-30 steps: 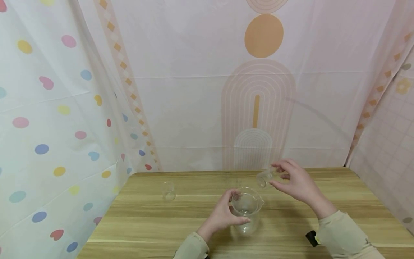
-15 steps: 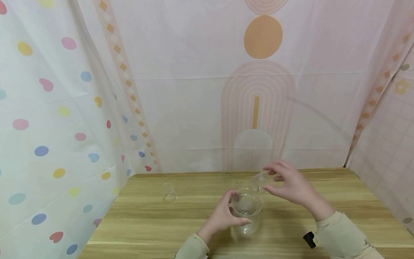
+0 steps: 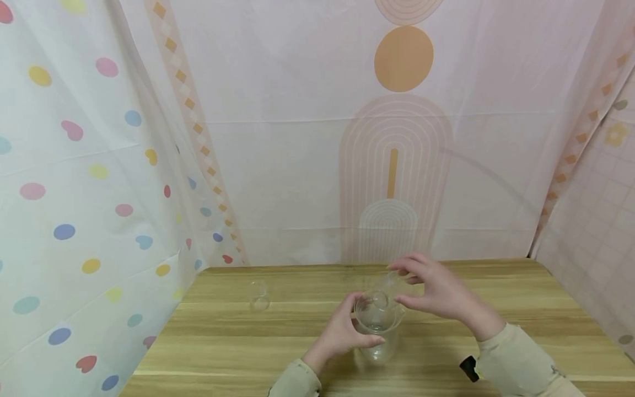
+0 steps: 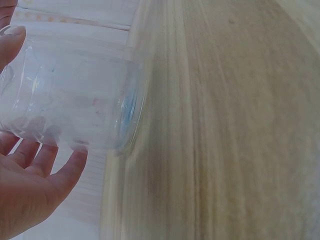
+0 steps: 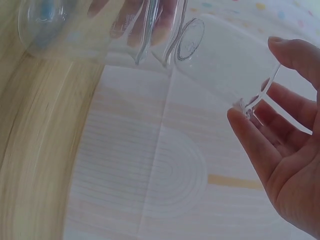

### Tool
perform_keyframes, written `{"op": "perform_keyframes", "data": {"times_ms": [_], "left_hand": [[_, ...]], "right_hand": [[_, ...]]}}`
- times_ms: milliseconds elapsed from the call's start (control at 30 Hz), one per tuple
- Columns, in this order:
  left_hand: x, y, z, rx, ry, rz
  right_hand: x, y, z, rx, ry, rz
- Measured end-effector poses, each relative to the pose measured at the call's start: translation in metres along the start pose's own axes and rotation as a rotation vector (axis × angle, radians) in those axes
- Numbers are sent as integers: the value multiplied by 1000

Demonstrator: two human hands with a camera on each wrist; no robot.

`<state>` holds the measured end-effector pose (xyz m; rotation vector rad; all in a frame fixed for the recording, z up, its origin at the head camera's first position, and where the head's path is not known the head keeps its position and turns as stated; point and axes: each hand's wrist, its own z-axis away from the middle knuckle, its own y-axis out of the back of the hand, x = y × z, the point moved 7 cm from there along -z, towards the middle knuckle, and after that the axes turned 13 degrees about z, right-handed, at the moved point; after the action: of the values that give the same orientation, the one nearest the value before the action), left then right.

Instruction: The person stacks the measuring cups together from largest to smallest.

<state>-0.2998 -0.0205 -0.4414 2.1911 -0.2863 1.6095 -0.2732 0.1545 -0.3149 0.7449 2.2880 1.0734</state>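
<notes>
My left hand (image 3: 342, 335) grips a large clear glass beaker (image 4: 80, 95) around its side, thumb on the near side. The beaker stands upright on the wooden table, its spout to the right. With the thumb and fingers of my right hand (image 3: 436, 289) I hold a smaller clear beaker (image 5: 225, 60) by its rim. It is tilted, its thick base (image 5: 191, 39) pointing at the large beaker's mouth. In the head view that base overlaps the large beaker's opening; how deep it sits is hard to tell through the glass.
Another small clear glass vessel (image 3: 259, 298) stands on the table's left part. A patterned curtain (image 3: 292, 165) hangs behind the wooden tabletop (image 3: 223, 347), and a dotted one (image 3: 99, 231) on the left. A small black item (image 3: 468, 368) shows beside the right sleeve.
My right hand has moved left and slightly down, bringing the small beaker from the right of the large beaker to over its mouth. The left hand has stayed in place.
</notes>
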Motion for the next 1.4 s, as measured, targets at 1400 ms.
{"op": "perform_keyframes", "data": {"times_ms": [1400], "left_hand": [[-2,0,0,-1,10,7]], "right_hand": [[-20,-40,-10,-231,214,78]]}}
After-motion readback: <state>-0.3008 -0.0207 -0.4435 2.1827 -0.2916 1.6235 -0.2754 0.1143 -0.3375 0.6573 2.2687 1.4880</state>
